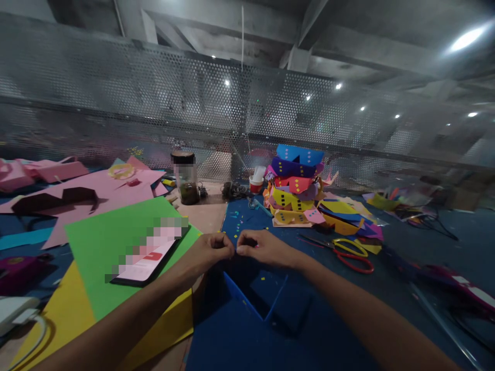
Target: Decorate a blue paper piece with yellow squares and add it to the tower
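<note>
Our left hand (214, 248), right hand (260, 248), both pinched tight, almost touching, over blue paper box (270, 301), grip's contents unclear

Left forearm (127, 314) and right forearm (367, 319) converge forward; left hand (214, 251) and right hand (263, 248) almost meet, fingers curled, thumb and fingertips pinched closed.

No writing can be read anywhere. The phone (149, 255) lying on the green sheet (96, 242) at near left has its screen pixelated, and the label on the jar (186, 180) farther back is blurred out (neither gives a single letter). The stacked paper pieces (296, 188) at far centre carry only small diamond marks.
</note>
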A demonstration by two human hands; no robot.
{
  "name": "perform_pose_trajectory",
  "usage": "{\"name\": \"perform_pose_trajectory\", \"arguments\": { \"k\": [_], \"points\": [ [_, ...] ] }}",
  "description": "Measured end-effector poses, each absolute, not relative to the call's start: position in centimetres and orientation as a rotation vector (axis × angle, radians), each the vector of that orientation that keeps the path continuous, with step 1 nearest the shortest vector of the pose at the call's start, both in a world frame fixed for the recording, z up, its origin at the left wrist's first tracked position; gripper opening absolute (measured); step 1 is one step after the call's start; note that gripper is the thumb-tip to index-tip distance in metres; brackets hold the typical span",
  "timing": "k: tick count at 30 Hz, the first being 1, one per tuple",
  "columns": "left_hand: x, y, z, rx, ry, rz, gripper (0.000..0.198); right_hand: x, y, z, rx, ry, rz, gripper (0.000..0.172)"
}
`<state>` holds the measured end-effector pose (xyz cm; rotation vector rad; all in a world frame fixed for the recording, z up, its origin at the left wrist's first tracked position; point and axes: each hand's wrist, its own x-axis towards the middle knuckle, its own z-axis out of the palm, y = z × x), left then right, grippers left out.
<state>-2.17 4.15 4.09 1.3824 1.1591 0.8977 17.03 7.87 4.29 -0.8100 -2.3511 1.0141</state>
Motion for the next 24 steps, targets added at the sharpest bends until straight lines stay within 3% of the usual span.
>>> {"name": "perform_pose_trajectory", "arguments": {
  "k": [24],
  "points": [
    [-2.28, 4.54, 3.38, 1.383, 1.17, 0.888, 0.013, 16.95, 8.16, 3.5, -0.799, -2.372, 0.976, 0.017]
  ]
}}
